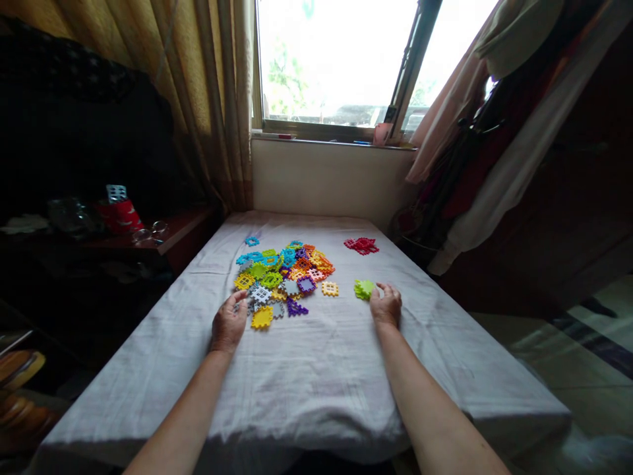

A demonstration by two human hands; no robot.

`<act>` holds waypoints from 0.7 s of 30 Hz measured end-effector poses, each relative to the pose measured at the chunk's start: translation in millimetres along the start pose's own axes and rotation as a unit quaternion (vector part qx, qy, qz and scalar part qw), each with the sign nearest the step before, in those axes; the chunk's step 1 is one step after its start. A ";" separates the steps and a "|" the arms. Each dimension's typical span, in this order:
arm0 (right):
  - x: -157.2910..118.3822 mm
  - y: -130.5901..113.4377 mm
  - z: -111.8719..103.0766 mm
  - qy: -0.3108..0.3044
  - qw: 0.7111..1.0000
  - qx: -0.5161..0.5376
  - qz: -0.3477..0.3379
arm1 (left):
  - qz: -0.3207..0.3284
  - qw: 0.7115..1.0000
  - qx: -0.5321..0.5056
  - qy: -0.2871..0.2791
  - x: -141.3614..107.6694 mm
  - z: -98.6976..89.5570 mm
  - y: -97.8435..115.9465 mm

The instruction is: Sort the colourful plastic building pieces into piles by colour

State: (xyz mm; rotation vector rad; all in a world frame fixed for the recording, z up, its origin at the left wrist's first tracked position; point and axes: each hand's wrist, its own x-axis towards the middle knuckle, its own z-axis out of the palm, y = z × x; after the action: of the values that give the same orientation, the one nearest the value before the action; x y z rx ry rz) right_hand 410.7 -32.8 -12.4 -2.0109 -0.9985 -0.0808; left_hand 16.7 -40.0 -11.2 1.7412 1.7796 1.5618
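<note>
My left hand (230, 322) rests by the near left edge of a heap of flat, notched plastic building tiles. Its fingers are apart, close to a light grey window-patterned tile (261, 295), and nothing shows in its grasp. A yellow tile (262, 317) and a purple triangular tile (297, 308) lie at the heap's front. To the right, my right hand (386, 305) is open beside a small group of lime green tiles (364, 289), its thumb at their edge. A pale orange tile (330, 289) lies singly between the heap and this group.
A pile of red tiles (362, 246) sits at the back right of the cloth-covered table (316, 369). One blue tile (252, 241) lies at the back left. A side shelf holds a red container (120, 216) and glasses (151, 232). Clothes (514, 152) hang at right.
</note>
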 end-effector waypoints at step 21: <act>-100.6 -255.1 84.5 -0.313 0.870 -0.089 -0.371 | -0.103 0.984 -0.130 0.068 2.6 -0.3 -21.2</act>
State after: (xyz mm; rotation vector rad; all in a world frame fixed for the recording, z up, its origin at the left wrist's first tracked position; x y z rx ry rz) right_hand 145.7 43.9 66.2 -1.7130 -2.2216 0.0805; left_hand 2.9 -32.6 -25.8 1.3178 1.6622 1.7665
